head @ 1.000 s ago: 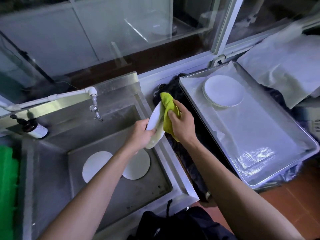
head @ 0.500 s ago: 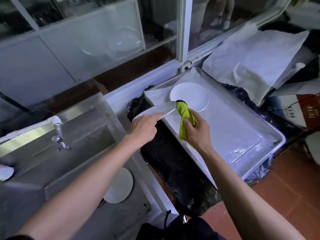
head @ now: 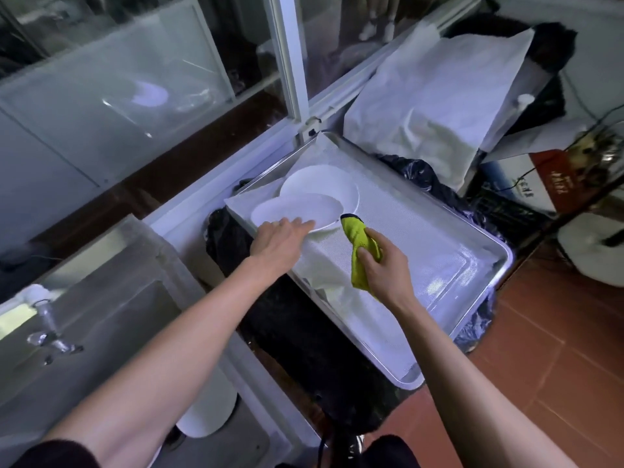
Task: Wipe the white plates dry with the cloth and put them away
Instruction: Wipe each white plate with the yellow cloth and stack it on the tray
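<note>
Nearest the camera, at the bottom edge, two bare forearms reach away from the body, the left one coming up from the lower left corner with a dark sleeve [head: 50, 454] at its base. Beneath that forearm a white plate [head: 211, 413] lies flat in the steel sink [head: 111, 332], partly hidden by the arm, and a tap [head: 50, 336] stands at the sink's far left. Further out, the right hand [head: 385, 265] is held over the near half of a metal tray [head: 472, 288], its fingers curled tight round a bunched yellow-green cloth [head: 358, 244]; one end of the cloth sticks up past the thumb and the other hangs below the palm. Just left of it the left hand [head: 280, 241] stretches forward, palm down, wrist nearly straight, gripping the near rim of a second white plate [head: 297, 211] with its fingers laid on top; the thumb is hidden. This plate is held roughly level over the tray's far left corner, overlapping the near edge of another white plate [head: 324, 184] that lies flat in the tray. Whether the two plates touch I cannot tell. Black plastic sheeting [head: 297, 332] fills the gap between sink and tray. Beyond the tray a crumpled white sheet [head: 439, 96] is draped over something, and glass window panes [head: 118, 89] run along the back
</note>
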{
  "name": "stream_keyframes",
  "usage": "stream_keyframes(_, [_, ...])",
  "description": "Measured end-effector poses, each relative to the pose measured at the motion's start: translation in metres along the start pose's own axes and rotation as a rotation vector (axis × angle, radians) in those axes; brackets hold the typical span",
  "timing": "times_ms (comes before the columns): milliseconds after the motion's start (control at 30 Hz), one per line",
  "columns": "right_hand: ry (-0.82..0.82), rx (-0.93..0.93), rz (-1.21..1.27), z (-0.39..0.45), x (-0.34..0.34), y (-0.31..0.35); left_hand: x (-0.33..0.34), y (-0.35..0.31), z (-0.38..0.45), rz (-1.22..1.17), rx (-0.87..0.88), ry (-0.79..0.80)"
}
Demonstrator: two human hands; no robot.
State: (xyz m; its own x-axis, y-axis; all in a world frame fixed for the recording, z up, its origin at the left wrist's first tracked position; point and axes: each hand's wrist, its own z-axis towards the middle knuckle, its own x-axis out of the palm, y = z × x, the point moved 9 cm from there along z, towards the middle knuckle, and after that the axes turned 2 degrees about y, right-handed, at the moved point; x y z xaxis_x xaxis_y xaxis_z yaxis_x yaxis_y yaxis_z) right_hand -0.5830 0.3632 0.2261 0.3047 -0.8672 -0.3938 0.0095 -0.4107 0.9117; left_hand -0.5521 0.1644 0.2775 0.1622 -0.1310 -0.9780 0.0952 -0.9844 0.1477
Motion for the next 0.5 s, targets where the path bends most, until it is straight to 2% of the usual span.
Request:
stream_keyframes(300, [-0.010,0.014,-0.062,0.019,-0.009,-0.024,0.027,-0.019,0.031,0.098,0.053,-0.010])
stream_keyframes(500, [0.002,0.053,-0.063,0.026,-0.008,-0.037,0.058,-0.022,0.052,0.105,0.082,0.080])
